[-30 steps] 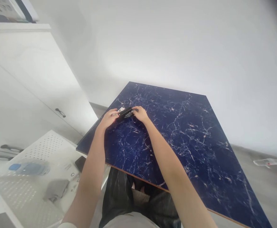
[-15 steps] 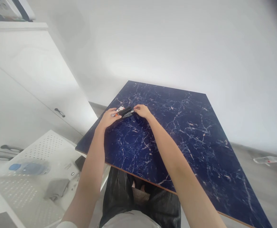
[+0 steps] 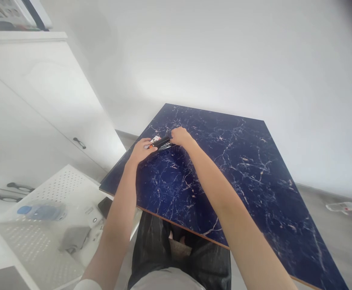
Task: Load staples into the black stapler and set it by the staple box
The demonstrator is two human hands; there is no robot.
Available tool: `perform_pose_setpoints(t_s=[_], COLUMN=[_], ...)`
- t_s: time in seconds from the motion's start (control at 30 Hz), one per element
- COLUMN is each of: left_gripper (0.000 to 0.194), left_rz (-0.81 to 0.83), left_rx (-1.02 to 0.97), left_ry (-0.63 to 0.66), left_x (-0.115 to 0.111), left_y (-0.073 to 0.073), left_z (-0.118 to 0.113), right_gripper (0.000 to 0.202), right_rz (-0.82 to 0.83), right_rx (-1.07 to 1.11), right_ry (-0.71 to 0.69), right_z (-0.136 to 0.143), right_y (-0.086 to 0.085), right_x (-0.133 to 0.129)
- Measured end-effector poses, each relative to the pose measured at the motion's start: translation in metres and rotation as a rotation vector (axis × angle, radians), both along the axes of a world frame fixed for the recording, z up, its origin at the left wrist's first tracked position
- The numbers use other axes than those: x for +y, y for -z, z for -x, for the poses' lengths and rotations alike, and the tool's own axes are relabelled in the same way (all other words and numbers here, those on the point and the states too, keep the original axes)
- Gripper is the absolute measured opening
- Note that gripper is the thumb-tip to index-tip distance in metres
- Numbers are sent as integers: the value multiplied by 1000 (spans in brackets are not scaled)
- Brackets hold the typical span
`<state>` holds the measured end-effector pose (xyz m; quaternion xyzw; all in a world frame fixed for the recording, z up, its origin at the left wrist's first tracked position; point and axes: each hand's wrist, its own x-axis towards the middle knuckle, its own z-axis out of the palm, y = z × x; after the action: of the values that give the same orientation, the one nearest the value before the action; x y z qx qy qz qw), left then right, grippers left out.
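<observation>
A small black object (image 3: 161,142), perhaps a stapler, lies near the left edge of the dark blue marbled table (image 3: 176,185). My left hand (image 3: 142,150) is closed on its left end, where a bit of orange shows beside the thumb. At the opposite end, my right hand (image 3: 180,136) has its fingers curled against the black object; the fingertips are partly hidden. Just behind the object is a small white card or packet with red marks (image 3: 155,139).
Left of the table stands a white perforated surface (image 3: 64,181) with a clear bottle with a blue cap (image 3: 44,212), a grey item (image 3: 75,237) and a dark flat item (image 3: 105,206). White cabinets (image 3: 43,100) rise behind it. A clear plastic item (image 3: 346,207) lies on the floor, right.
My right hand has curled further over the right end of the black object, covering the silvery part that showed there. The whole view has shifted slightly.
</observation>
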<state>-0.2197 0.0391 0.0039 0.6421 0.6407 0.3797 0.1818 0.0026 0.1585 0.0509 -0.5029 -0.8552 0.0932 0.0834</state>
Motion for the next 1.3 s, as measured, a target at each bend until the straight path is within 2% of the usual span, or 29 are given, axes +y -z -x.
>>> perform_pose_setpoints(t_s=[0.17, 0.33, 0.43, 0.63, 0.73, 0.83, 0.9, 1.0, 1.07, 1.13, 1.3], left_gripper=[38, 33, 28, 24, 23, 24, 25, 25, 26, 28, 27], left_rz=[-13, -102, -168, -197, -204, -188, -184, -181, -168, -152, -157], left_rx=[23, 167, 264, 308, 297, 282, 278, 275, 275, 281, 285], left_ry=[5, 14, 15, 4, 6, 15, 17, 34, 35, 24, 30], left_x=[1, 1, 1, 0, 1, 1, 1, 1, 1, 2, 4], left_y=[0, -2, -3, -4, -4, -4, -3, -3, -3, -2, 0], left_z=[-1, -9, -15, -20, -20, -20, -20, -18, -17, -17, -17], right_gripper=[16, 30, 33, 28, 28, 22, 22, 39, 54, 62, 63], right_rz=[-76, -164, -218, -175, -165, -141, -111, -43, 27, 73, 76], right_rx=[16, 90, 144, 114, 167, 279, 413, 605, 656, 674, 656], right_ry=[-24, 73, 96, -109, -224, -341, -284, 62, 211, 207, 30], right_z=[-10, -25, -27, -27, -29, -32, -34, -32, -29, -25, -20], right_y=[4, 10, 21, 49, 50, 47, 48, 53, 58, 62, 65], right_x=[-5, -22, -40, -80, -91, -89, -81, -60, -48, -42, -49])
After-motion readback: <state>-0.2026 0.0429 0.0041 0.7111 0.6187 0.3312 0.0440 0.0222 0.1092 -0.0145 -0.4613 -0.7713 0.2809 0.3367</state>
